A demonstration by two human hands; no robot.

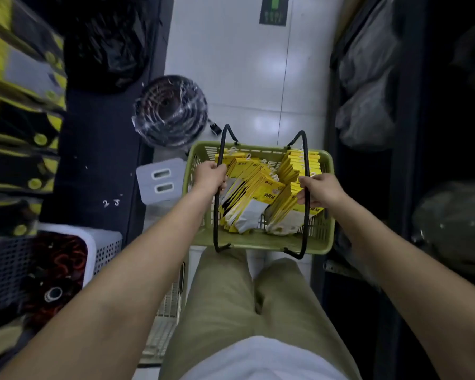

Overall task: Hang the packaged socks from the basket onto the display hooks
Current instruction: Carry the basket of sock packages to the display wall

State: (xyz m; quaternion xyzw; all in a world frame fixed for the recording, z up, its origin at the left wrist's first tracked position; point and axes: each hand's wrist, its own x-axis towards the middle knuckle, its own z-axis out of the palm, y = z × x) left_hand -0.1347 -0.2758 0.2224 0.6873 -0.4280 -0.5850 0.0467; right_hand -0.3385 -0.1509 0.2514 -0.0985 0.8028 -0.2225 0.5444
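- Green basket (258, 242) sits before the person's knees; carried by two separate handles (220, 149), it could tip if one side rises first
- Yellow socks (254, 193) lie loose inside, so a tilt may spill them
- Left hand (210, 175) and right hand (320, 189) each curl round one of the handles

Socks (255, 193) lie in the basket (261, 241), before the legs (222, 297); the left hand (210, 175) and right hand (321, 189) grip its handles (222, 145). A stool (159, 179) stands just left, a coil (170, 111) behind that, a crate (104, 242) nearer left.

Operator wears plain khaki-olive trousers (225, 311) and a white top (263, 360), visible at the lower edge; both forearms (154, 250) are bare.
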